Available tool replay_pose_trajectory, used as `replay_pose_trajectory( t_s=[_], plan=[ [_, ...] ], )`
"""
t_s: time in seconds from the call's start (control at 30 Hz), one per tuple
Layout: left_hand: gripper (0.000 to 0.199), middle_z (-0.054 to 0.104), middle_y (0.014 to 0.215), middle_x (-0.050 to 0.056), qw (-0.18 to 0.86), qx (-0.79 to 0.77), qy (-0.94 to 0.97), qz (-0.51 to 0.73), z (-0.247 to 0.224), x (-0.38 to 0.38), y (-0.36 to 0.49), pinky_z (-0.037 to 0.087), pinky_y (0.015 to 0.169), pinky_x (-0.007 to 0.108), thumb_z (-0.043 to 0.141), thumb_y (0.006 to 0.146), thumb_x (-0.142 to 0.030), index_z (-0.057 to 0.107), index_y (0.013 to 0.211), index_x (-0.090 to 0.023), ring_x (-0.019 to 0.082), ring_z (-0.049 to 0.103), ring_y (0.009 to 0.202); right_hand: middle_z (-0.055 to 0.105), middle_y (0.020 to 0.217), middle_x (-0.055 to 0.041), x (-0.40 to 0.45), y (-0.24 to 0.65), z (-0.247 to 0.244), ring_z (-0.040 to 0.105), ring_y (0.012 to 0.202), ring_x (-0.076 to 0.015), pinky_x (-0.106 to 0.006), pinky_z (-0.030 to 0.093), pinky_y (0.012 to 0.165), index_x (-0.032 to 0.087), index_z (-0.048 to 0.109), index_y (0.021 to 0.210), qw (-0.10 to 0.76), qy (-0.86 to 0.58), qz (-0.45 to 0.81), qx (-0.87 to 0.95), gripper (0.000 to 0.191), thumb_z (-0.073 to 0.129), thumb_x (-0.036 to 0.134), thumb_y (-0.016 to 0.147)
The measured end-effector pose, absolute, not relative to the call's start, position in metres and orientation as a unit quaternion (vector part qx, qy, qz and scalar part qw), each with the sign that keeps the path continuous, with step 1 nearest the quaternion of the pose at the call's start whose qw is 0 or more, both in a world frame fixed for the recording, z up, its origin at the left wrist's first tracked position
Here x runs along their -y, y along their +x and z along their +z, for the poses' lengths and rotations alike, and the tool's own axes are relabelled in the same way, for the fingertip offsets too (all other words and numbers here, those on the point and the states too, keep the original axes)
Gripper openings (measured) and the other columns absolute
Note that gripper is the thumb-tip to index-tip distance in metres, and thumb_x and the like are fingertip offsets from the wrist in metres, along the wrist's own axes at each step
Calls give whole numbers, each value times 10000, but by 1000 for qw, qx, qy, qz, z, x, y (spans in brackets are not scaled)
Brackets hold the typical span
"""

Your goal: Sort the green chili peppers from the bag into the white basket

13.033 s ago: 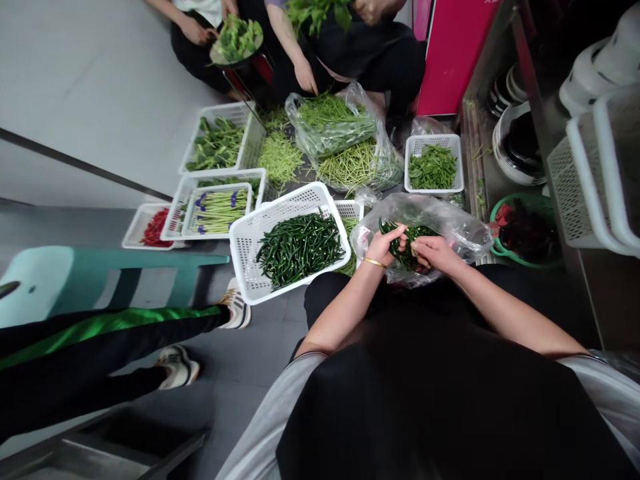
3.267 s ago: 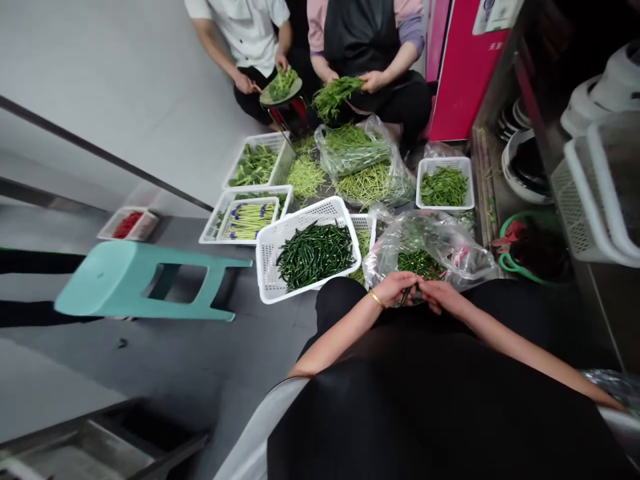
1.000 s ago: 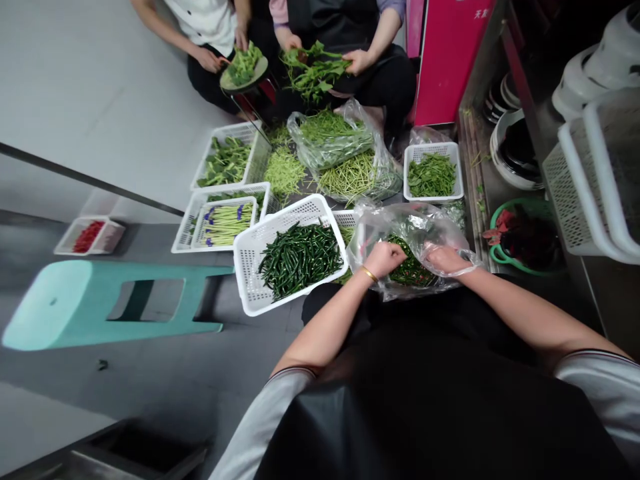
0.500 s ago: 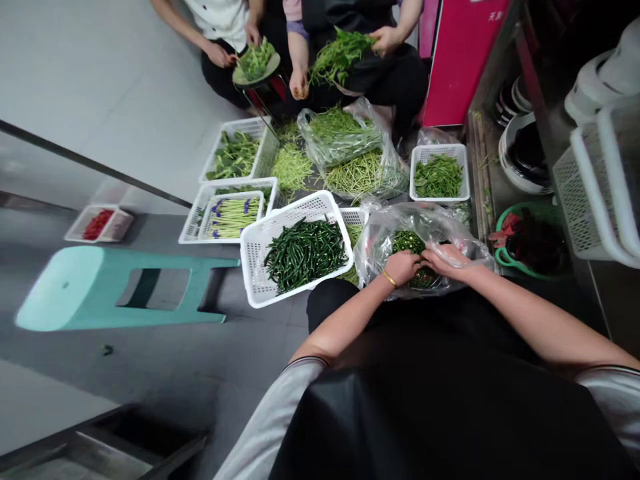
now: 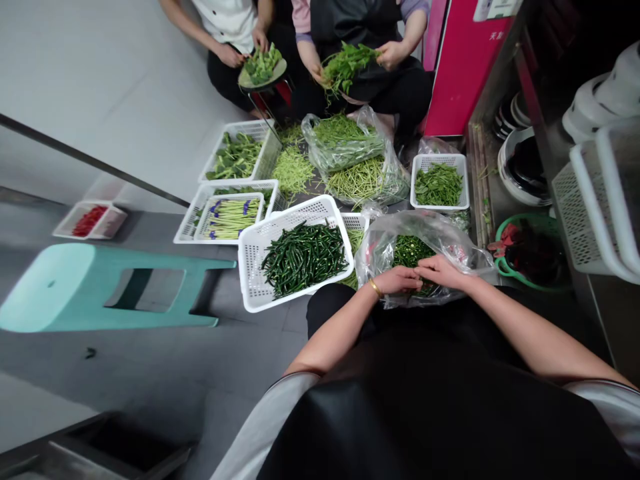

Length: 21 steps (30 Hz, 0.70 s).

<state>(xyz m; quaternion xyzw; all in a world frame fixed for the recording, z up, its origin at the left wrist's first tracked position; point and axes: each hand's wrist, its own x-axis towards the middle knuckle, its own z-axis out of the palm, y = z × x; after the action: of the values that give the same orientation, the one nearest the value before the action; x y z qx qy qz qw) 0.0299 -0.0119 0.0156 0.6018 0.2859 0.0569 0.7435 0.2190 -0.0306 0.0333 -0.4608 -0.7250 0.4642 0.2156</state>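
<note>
My left hand (image 5: 401, 280), with a gold bangle at the wrist, and my right hand (image 5: 440, 272) meet at the fingertips over an open clear plastic bag (image 5: 377, 252). The fingers of both are closed in a pinch; whatever is between them is too small to make out. Inside the bag, partly under my hands, lies a heap of thin green chilies (image 5: 411, 249). Left of the bag, a white perforated basket (image 5: 255, 257) sits tilted, holding a pile of dark green chilies (image 5: 304, 257).
Two people sit opposite; one person's hand (image 5: 393, 55) holds leafy greens (image 5: 347, 65). Between us stand white baskets and a bag of cut stems (image 5: 357, 180). A turquoise stool (image 5: 55, 287) lies on its side at left. A green basin (image 5: 515, 233) and shelving are at right.
My hands have shifted slightly lower in the bag, and the fingertips still meet. The co-worker's two hands have come together on the leafy greens. The view has tilted a little.
</note>
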Motion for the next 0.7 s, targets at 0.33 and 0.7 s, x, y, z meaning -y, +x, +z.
replay_pose_trajectory(
  t_s=[0.33, 0.7],
  plan=[
    [546, 537, 609, -10, 813, -311, 429, 241, 16, 30, 36, 146, 411, 221, 744, 685, -639, 590, 725, -116, 32, 326, 437, 514, 457, -11, 49, 183, 20, 483, 417, -111, -216, 349, 403, 231, 362, 537, 399, -576, 628, 339, 510, 634, 614, 735],
    [519, 526, 633, -23, 794, -324, 434, 276, 35, 27, 21, 162, 411, 209, 741, 710, -618, 569, 730, -128, 27, 336, 450, 479, 424, 19, 31, 168, 31, 453, 362, -100, -212, 353, 362, 216, 444, 554, 449, -563, 592, 362, 501, 720, 594, 731]
  ],
)
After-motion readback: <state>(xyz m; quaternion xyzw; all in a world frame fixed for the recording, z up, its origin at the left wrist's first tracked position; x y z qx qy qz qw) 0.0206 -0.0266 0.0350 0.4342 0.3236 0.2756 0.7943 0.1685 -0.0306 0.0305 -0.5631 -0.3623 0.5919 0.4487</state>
